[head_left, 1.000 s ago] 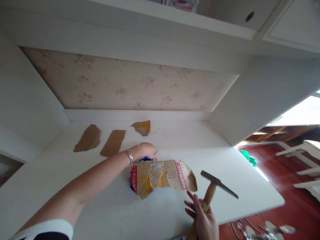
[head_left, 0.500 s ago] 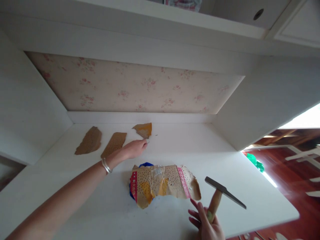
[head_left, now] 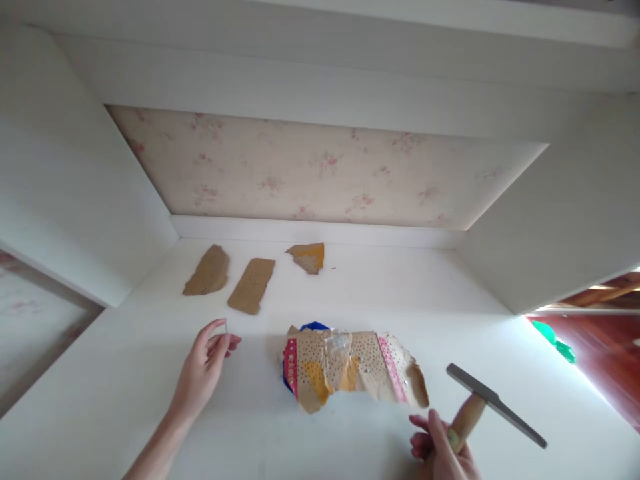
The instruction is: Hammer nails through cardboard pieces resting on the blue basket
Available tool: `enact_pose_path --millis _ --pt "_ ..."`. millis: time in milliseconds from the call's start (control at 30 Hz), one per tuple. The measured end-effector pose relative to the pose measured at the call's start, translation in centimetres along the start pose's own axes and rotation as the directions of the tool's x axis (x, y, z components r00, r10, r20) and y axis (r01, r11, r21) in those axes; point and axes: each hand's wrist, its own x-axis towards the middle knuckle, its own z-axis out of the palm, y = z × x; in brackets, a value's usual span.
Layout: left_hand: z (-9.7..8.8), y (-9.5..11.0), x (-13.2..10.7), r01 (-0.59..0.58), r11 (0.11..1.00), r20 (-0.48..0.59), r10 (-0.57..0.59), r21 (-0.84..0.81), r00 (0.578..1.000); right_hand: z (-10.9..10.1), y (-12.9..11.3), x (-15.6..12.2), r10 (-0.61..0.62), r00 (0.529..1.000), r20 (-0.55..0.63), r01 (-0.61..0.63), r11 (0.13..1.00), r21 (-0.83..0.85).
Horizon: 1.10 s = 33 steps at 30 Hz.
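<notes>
My left hand point(head_left: 207, 360) is raised over the left part of the white tabletop, pinching a thin nail point(head_left: 226, 327) upright between thumb and fingertips. My right hand point(head_left: 443, 443) grips a hammer point(head_left: 467, 420) by its wooden handle at the lower right, its narrow dark metal head pointing up and away. Between the hands lies a torn piece of cardboard point(head_left: 363, 360) full of small holes, with pink strips, yellow patches and clear tape. Something blue point(head_left: 315, 326) shows from under its left end.
Three torn cardboard scraps lie farther back: one at left point(head_left: 207, 270), a perforated one point(head_left: 253, 287) and a yellow-marked one point(head_left: 309, 257). A tiny thin piece point(head_left: 333, 268) lies beside the last. White side panels and a floral-papered back enclose the tabletop. Something green point(head_left: 554, 341) is beyond the right edge.
My left hand has drawn back from beside the yellow-marked scrap toward the near left, carrying the nail. My right hand still holds the hammer. The view has shifted left.
</notes>
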Motion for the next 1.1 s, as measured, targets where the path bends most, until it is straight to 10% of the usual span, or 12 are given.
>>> enact_pose_path --millis 267,633,833,1100 --pt "-0.2 2.5 -5.9 0.041 0.999 -0.075 -0.043 -0.029 0.996 0.0 1.0 -2.5 -0.066 0.996 -0.06 0.082 0.943 0.323" --pt "-1.5 4.8 -7.8 0.109 0.994 -0.14 -0.111 -0.024 0.984 -0.5 1.0 -5.6 -0.14 0.986 -0.09 0.155 0.969 0.191" --pt "0.6 5.6 -8.3 -0.074 0.995 -0.128 0.082 0.063 0.988 0.3 0.3 -4.7 -0.229 0.97 -0.086 0.242 0.949 0.203" --pt "2.6 4.3 -6.8 0.132 0.924 -0.107 -0.181 -0.36 0.978 1.0 -1.0 -1.6 -0.225 0.973 -0.04 0.229 0.95 0.21"
